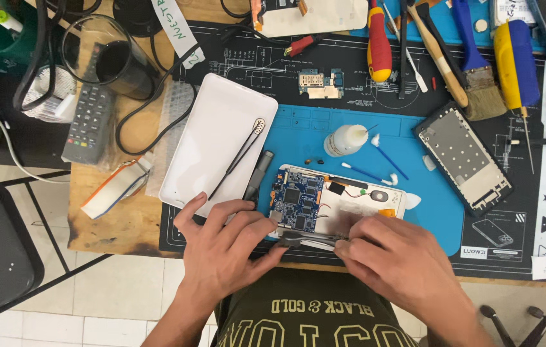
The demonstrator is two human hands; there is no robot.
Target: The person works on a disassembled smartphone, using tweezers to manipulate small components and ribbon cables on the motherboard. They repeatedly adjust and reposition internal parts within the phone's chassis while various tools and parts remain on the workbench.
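**Hands pinch a grey tool at the opened tablet**

Fingers first: I see my left hand [224, 247] and right hand [392, 257] each pinched shut on one end of a slim grey metal tool [311, 240], held level across the near edge of the opened tablet [337, 202]. Left of the tablet lies its smooth white back cover [212, 148] with black tweezers [237, 157] on top. Beyond the tablet stand a small white bottle [345, 140] and blue-stemmed swabs [385, 157] on the blue mat [427, 205]. The tablet's blue circuit board [298, 202] lies bare.
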